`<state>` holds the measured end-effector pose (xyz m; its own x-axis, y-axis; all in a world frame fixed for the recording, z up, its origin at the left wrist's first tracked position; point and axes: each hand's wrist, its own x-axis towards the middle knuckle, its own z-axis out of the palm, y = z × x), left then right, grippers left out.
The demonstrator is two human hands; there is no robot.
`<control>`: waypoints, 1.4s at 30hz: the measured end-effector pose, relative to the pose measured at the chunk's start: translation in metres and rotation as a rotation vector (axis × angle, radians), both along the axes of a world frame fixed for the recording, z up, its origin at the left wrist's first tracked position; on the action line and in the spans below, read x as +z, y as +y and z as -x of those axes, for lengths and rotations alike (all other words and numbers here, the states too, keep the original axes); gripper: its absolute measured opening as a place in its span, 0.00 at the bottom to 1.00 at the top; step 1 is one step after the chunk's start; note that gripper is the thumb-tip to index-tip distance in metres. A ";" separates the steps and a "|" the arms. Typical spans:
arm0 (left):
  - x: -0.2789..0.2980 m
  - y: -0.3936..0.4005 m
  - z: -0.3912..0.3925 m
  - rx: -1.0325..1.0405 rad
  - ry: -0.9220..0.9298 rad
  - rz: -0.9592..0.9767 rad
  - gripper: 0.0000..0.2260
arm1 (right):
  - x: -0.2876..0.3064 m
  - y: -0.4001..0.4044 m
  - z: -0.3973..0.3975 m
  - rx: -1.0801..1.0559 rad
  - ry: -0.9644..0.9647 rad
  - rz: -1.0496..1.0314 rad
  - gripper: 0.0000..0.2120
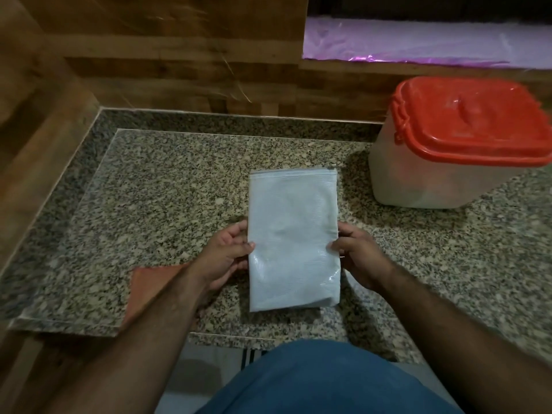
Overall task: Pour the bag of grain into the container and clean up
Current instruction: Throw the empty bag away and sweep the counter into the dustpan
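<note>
Closest in, a fold of blue clothing (325, 383) fills the bottom of the view, and two bare forearms reach out from either side of it over the front edge of the speckled granite worktop (167, 186).

Both hands meet at a flat, pale zip bag (294, 237). The left hand (228, 255) pinches the bag's left edge, thumb on top and the other fingers curled beneath. The right hand (360, 253) pinches the right edge the same way, thumb pressed onto the upper face. The bag sits lengthwise away from the person, its zipper strip at the far end with the small slider at the far right corner. It looks limp and flat, with a crease or fold showing near the lower right corner; whether any grain is inside I cannot tell. Whether its near end rests on the worktop or is lifted clear is also unclear, though it sits over the middle of the worktop toward the front edge.

Toward the back right of the worktop stands the container (427, 177), a translucent tub with its red lid (475, 121) on, well apart from the bag.

Near the front left edge, partly hidden under the left forearm, lies a reddish-brown cloth (149, 286).

Behind the worktop rises a wood-patterned wall (179, 61), and at the upper right a purple plastic sheet (418, 40) lines a ledge.
</note>
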<state>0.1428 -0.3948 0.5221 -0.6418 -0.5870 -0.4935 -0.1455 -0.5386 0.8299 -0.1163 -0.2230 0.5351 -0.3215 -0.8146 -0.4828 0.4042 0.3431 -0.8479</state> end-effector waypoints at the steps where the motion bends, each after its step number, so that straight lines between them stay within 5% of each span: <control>1: 0.002 0.000 0.000 0.016 -0.002 0.016 0.20 | 0.000 0.000 0.000 0.003 -0.009 0.008 0.28; 6: 0.013 0.005 -0.001 0.111 -0.018 0.055 0.15 | 0.014 0.002 -0.008 -0.012 -0.107 0.070 0.21; 9: 0.009 0.011 -0.002 0.146 -0.031 0.091 0.22 | 0.017 0.002 -0.009 -0.012 -0.145 0.052 0.23; 14: 0.008 0.034 -0.005 0.302 -0.055 0.160 0.27 | 0.013 0.000 -0.006 0.047 -0.216 -0.013 0.10; 20: 0.036 0.083 -0.021 0.523 -0.006 0.066 0.09 | 0.028 0.000 -0.020 0.290 0.003 -0.038 0.18; 24: 0.045 0.129 -0.060 0.695 0.112 -0.067 0.18 | 0.027 0.003 -0.046 0.355 -0.063 -0.051 0.16; 29: 0.038 0.232 -0.114 0.827 0.092 -0.147 0.22 | 0.009 0.020 -0.116 0.400 -0.207 -0.091 0.10; 34: 0.028 0.316 -0.152 1.223 0.156 -0.025 0.28 | -0.006 0.060 -0.214 0.460 -0.201 -0.123 0.10; 38: 0.018 0.373 -0.176 1.261 0.043 -0.081 0.34 | -0.004 0.095 -0.285 0.568 -0.170 -0.132 0.14; 42: 0.002 0.406 -0.237 1.396 -0.055 -0.089 0.28 | -0.002 0.120 -0.355 0.774 -0.055 -0.075 0.18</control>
<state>0.3800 0.0113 0.5240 0.4603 -0.6829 -0.5672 0.5165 -0.3137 0.7968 0.2382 -0.1029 0.5334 0.3511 -0.7621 -0.5440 0.0671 0.6000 -0.7972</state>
